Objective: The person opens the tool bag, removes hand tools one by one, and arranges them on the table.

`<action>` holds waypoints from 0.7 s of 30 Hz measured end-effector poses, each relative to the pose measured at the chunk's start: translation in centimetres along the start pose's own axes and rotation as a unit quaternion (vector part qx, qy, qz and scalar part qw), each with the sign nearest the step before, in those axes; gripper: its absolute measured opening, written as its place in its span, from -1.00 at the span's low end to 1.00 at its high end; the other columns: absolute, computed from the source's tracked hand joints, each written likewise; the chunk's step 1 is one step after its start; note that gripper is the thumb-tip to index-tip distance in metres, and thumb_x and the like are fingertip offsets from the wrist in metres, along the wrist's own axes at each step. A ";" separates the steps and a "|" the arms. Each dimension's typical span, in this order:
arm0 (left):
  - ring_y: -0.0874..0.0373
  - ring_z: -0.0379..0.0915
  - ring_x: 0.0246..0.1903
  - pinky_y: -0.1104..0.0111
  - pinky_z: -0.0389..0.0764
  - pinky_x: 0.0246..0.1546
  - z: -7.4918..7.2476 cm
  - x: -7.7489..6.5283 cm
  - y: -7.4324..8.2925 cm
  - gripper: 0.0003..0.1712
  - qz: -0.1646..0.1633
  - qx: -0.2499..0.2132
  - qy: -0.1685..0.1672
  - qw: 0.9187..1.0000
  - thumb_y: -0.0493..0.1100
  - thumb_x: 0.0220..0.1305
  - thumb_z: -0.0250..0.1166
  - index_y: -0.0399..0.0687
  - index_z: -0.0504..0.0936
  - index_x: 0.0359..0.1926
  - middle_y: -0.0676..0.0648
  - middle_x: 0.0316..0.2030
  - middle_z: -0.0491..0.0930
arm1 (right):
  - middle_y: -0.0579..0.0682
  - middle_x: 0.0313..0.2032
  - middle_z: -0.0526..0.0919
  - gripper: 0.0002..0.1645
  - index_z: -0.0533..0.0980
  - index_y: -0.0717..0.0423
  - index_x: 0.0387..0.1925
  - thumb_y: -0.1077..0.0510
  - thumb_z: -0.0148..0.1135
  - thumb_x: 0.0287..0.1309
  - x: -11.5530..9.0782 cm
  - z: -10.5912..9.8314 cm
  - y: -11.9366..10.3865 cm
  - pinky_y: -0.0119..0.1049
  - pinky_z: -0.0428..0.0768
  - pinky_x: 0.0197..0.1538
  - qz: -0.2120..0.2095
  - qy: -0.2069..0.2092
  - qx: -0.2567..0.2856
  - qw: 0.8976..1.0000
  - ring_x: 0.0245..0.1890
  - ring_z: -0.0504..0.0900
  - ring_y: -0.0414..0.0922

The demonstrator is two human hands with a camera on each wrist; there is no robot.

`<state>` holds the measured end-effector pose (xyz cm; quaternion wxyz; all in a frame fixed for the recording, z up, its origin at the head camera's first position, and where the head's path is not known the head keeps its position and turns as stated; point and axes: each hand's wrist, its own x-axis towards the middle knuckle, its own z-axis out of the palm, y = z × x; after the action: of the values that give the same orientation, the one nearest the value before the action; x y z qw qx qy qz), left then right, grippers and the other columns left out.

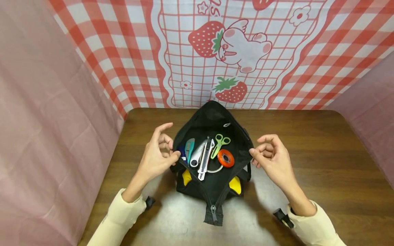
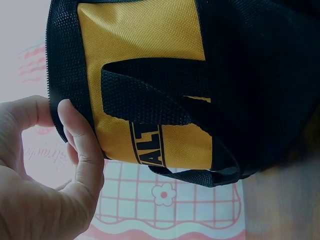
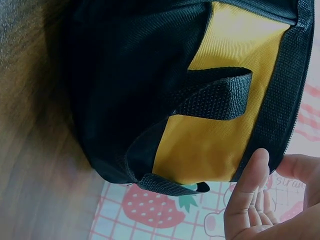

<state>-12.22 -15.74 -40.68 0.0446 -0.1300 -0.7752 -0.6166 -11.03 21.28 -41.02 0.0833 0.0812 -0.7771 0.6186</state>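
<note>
A black and yellow fabric tool bag stands wide open on the table. My left hand pinches its zippered rim at the left between thumb and index finger. Opposite, the thumb and index finger of my right hand pinch the right rim. Inside lie a white utility knife, green scissors, an orange disc with a dark centre, a teal-edged tool and a grey-white tool. A blue item is partly hidden at the left. Both wrist views show yellow side panels and black webbing handles.
The wooden table extends to both sides of the bag. Behind it hangs a red-checked strawberry cloth, with pink cloth at the left. A zipper pull sits on the bag's near end tab.
</note>
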 end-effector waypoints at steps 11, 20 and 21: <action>0.18 0.53 -0.43 0.38 0.79 -0.51 0.2 0.0 0.0 0.01 0.002 -0.006 0.001 1.000 -0.50 0.12 0.47 -0.10 0.34 0.59 -0.19 -0.30 0.48 | -0.15 -0.42 0.72 -0.62 0.45 0.27 0.02 0.43 0.46 0.33 0.5 0.0 -0.6 -0.38 0.73 -0.52 -0.035 -0.016 -0.071 0.997 -0.60 0.70 -0.19; 0.17 0.55 -0.45 0.25 0.82 -0.57 0.3 0.0 -0.2 0.01 0.001 -0.018 0.001 1.000 -0.53 0.13 0.47 -0.10 0.33 0.59 -0.21 -0.31 0.47 | -0.16 -0.44 0.69 -0.59 0.47 0.40 0.05 0.48 0.48 0.27 1.3 -0.2 -2.1 -0.50 0.64 -0.55 -0.070 0.024 -0.082 0.994 -0.59 0.68 -0.26; 0.16 0.55 -0.46 0.21 0.83 -0.58 0.3 0.0 -0.2 0.01 0.001 -0.020 0.000 1.000 -0.53 0.14 0.47 -0.10 0.33 0.60 -0.21 -0.31 0.47 | -0.15 -0.45 0.69 -0.59 0.47 0.43 0.06 0.50 0.47 0.27 1.5 -0.1 -2.4 -0.50 0.64 -0.55 -0.075 0.036 -0.070 0.994 -0.60 0.67 -0.26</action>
<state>-12.23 -15.49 -40.97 0.0422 -0.1313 -0.7627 -0.6318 -11.94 20.84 -38.41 0.1626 0.1106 -0.8068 0.5571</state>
